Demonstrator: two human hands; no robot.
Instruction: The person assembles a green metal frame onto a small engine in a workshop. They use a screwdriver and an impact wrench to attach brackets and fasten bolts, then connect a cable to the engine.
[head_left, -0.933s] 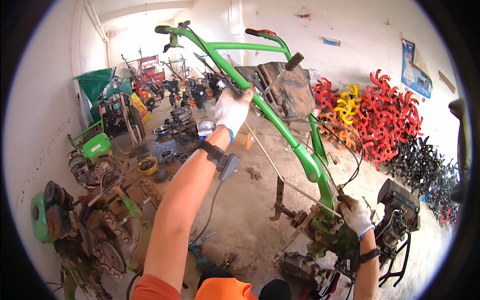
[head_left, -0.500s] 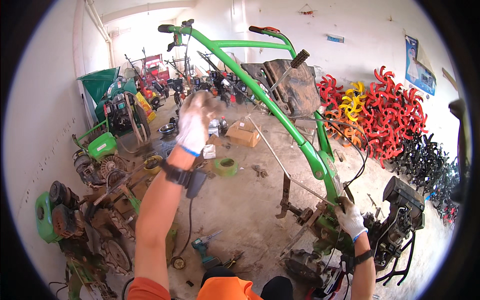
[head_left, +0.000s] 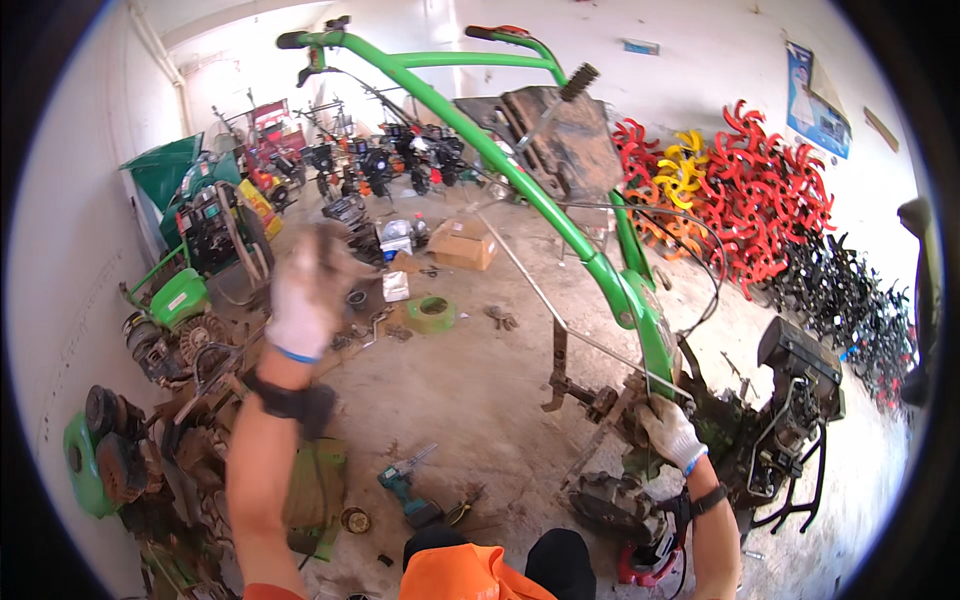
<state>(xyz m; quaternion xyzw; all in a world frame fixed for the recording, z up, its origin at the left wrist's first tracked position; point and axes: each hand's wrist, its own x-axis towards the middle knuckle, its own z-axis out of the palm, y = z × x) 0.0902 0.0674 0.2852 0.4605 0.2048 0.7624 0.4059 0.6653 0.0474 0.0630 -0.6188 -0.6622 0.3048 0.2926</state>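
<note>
A walk-behind tiller stands before me, its long green handlebar frame sloping up to the left. At the foot of that frame, my right hand in a white glove is closed beside a thin black cable and a metal rod; what its fingers hold is hidden. The dark engine sits right of this hand. My left hand, also gloved, is raised over the floor to the left, apart from the tiller. Motion smears its fingers. A stained metal guard is on the handlebar frame.
A teal power drill lies on the floor near my knees. Beyond are a green ring and a cardboard box. Machine parts crowd the left wall; red tiller blades are heaped at the right.
My left hand has swung left and down, away from the handlebar. The right hand has shifted slightly left and lower at the frame's foot. The whole view has shifted a little.
</note>
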